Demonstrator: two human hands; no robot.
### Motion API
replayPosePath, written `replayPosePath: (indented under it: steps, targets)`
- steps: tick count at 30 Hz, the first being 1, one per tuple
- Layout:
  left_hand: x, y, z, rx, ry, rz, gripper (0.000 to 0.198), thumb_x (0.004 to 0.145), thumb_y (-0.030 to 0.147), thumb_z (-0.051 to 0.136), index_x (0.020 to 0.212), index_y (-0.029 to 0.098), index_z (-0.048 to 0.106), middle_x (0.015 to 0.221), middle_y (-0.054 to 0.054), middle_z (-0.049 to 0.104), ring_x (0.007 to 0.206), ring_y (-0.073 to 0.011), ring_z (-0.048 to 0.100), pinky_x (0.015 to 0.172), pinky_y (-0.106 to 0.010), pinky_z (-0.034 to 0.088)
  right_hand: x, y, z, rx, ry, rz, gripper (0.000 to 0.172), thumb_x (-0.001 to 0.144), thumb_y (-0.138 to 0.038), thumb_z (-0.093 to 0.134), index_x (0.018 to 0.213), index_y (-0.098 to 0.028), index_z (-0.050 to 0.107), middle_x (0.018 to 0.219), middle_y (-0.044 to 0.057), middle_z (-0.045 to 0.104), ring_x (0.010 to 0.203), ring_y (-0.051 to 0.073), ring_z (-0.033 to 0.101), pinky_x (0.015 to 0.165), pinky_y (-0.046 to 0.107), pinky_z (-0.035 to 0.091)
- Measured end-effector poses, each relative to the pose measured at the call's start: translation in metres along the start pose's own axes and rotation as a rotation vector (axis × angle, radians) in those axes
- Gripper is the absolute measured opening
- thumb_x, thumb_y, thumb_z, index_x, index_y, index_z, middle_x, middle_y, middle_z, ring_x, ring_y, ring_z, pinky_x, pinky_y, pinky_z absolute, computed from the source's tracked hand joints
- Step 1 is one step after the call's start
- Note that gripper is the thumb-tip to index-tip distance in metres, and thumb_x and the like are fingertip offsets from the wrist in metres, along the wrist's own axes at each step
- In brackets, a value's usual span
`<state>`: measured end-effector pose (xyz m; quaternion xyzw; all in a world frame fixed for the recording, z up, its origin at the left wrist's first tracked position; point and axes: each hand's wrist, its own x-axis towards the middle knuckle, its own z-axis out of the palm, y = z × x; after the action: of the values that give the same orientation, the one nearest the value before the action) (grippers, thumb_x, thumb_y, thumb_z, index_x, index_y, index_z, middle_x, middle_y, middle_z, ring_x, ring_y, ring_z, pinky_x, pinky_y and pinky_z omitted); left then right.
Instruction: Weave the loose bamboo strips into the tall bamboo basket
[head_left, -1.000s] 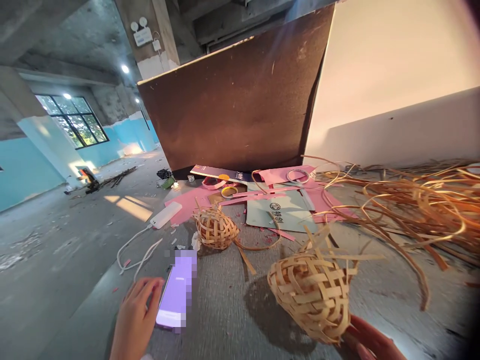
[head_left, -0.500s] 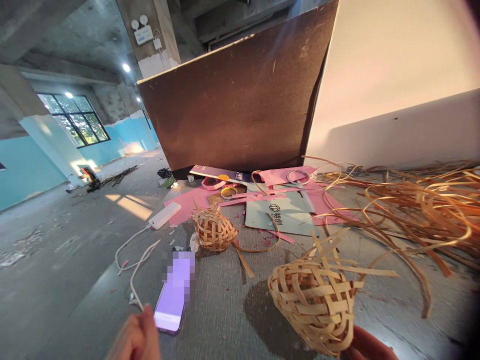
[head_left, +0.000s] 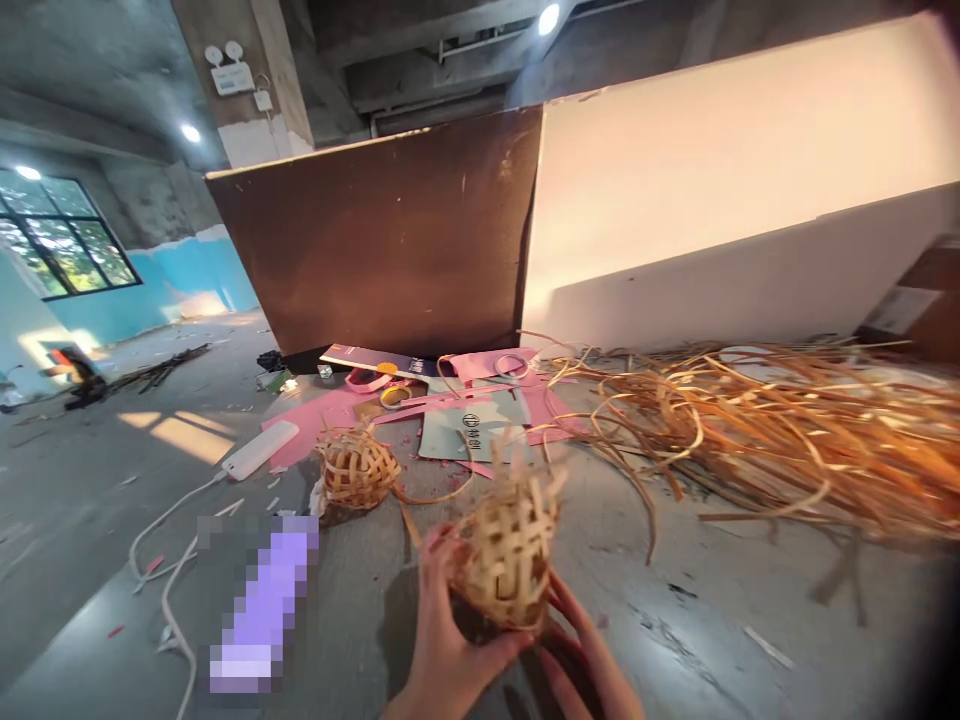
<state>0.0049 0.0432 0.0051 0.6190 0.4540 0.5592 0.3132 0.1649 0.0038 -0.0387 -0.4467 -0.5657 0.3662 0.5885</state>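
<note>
A small woven basket [head_left: 510, 550] of pale flat strips is held up between my two hands, its loose strip ends pointing upward and blurred. My left hand [head_left: 442, 620] wraps its left side, the thumb across the bottom. On the lower right, my right hand [head_left: 581, 645] presses its fingers against the weave. Behind and to the left, a second woven basket [head_left: 356, 468] rests on the grey surface, with a long strip [head_left: 442, 497] curling out to its right.
A heap of loose strips [head_left: 735, 430] spreads across the right. Pink paper [head_left: 315, 425], a pale green card [head_left: 442, 430] and tape rolls lie at the back before a dark panel [head_left: 390, 240]. A white power bank [head_left: 260, 450] with a cable and a pixelated phone [head_left: 266, 610] are on the left.
My left hand has come over from the left and taken hold of the basket that my right hand held. The basket has turned more upright, and the view has swung right.
</note>
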Motion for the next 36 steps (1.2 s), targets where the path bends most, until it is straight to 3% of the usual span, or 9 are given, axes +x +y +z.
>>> replayPosePath:
  steps: [4, 8, 12, 16, 23, 27, 29, 32, 36]
  targets:
    - [-0.022, -0.006, 0.009, -0.245, 0.109, -0.183, 0.089, 0.066, 0.06, 0.075, 0.134, 0.025, 0.029, 0.138, -0.015, 0.042, 0.124, -0.0312, 0.051, 0.096, -0.039, 0.049, 0.006, -0.011, 0.002, 0.049, -0.12, -0.138, 0.051, 0.108, -0.049, 0.05, 0.152, -0.037, 0.027, 0.152, 0.004, 0.021, 0.137, 0.03, 0.022, 0.11, 0.046, 0.03]
    - [-0.03, -0.004, 0.008, -0.055, 0.132, 0.001, 0.073, 0.068, 0.065, 0.07, 0.123, 0.022, 0.047, 0.129, -0.014, 0.044, 0.127, -0.0328, 0.044, 0.104, -0.044, 0.039, 0.02, -0.021, 0.008, 0.332, -0.21, -0.078, 0.083, 0.1, -0.064, 0.059, 0.156, -0.035, 0.006, 0.154, 0.009, 0.014, 0.135, 0.031, 0.026, 0.113, 0.047, 0.022]
    - [-0.031, -0.001, 0.0, -0.021, 0.146, 0.11, 0.037, 0.087, 0.056, 0.052, 0.111, 0.028, 0.059, 0.13, -0.01, 0.042, 0.126, -0.0297, 0.042, 0.1, -0.044, 0.042, 0.025, -0.031, 0.009, 0.502, -0.333, -0.084, 0.064, 0.099, -0.062, 0.063, 0.149, -0.05, 0.024, 0.152, -0.002, 0.022, 0.137, 0.025, 0.023, 0.113, 0.045, 0.023]
    - [-0.032, -0.002, -0.009, -0.078, 0.091, 0.132, 0.025, 0.086, 0.047, 0.059, 0.107, 0.034, 0.063, 0.133, -0.006, 0.041, 0.13, -0.0303, 0.042, 0.102, -0.046, 0.043, 0.023, -0.04, 0.006, 0.529, -0.359, -0.098, 0.066, 0.098, -0.058, 0.069, 0.147, -0.052, 0.026, 0.15, -0.002, 0.027, 0.135, 0.025, 0.027, 0.114, 0.046, 0.021]
    - [-0.035, -0.006, -0.015, -0.218, -0.078, 0.138, 0.042, 0.089, 0.028, 0.06, 0.121, 0.054, 0.054, 0.147, 0.006, 0.026, 0.144, -0.0274, 0.019, 0.108, -0.045, 0.038, 0.023, -0.037, 0.005, 0.536, -0.357, -0.15, 0.065, 0.101, -0.05, 0.07, 0.148, -0.051, 0.025, 0.151, -0.004, 0.024, 0.135, 0.023, 0.027, 0.113, 0.036, 0.028]
    - [-0.033, 0.0, -0.013, -0.311, -0.132, 0.049, 0.035, 0.089, 0.028, 0.059, 0.116, 0.052, 0.057, 0.147, 0.006, 0.022, 0.143, -0.0284, 0.019, 0.107, -0.047, 0.038, 0.02, -0.034, 0.004, 0.479, -0.334, -0.17, 0.064, 0.103, -0.05, 0.067, 0.148, -0.053, 0.022, 0.151, -0.007, 0.023, 0.135, 0.021, 0.027, 0.111, 0.033, 0.032]
    - [-0.031, 0.003, -0.012, -0.286, -0.128, 0.017, 0.028, 0.09, 0.031, 0.059, 0.113, 0.048, 0.059, 0.145, 0.004, 0.025, 0.141, -0.0295, 0.024, 0.107, -0.048, 0.038, 0.02, -0.033, 0.005, 0.421, -0.31, -0.185, 0.066, 0.102, -0.051, 0.067, 0.149, -0.05, 0.021, 0.152, -0.007, 0.02, 0.137, 0.023, 0.022, 0.115, 0.037, 0.024]
    - [-0.029, 0.008, -0.011, -0.192, -0.061, 0.017, 0.019, 0.087, 0.036, 0.061, 0.106, 0.037, 0.064, 0.142, -0.002, 0.031, 0.137, -0.0309, 0.03, 0.106, -0.047, 0.038, 0.023, -0.034, 0.006, 0.426, -0.295, -0.16, 0.068, 0.1, -0.051, 0.07, 0.149, -0.048, 0.024, 0.152, -0.005, 0.02, 0.138, 0.025, 0.018, 0.116, 0.042, 0.016]
    - [-0.022, 0.01, -0.01, -0.192, 0.068, -0.052, 0.024, 0.081, 0.047, 0.066, 0.093, 0.027, 0.061, 0.135, -0.005, 0.041, 0.128, -0.0289, 0.041, 0.098, -0.04, 0.045, 0.027, -0.032, 0.006, 0.57, -0.317, -0.063, 0.075, 0.091, -0.056, 0.079, 0.146, -0.046, 0.03, 0.149, 0.0, 0.028, 0.133, 0.028, 0.03, 0.114, 0.044, 0.024]
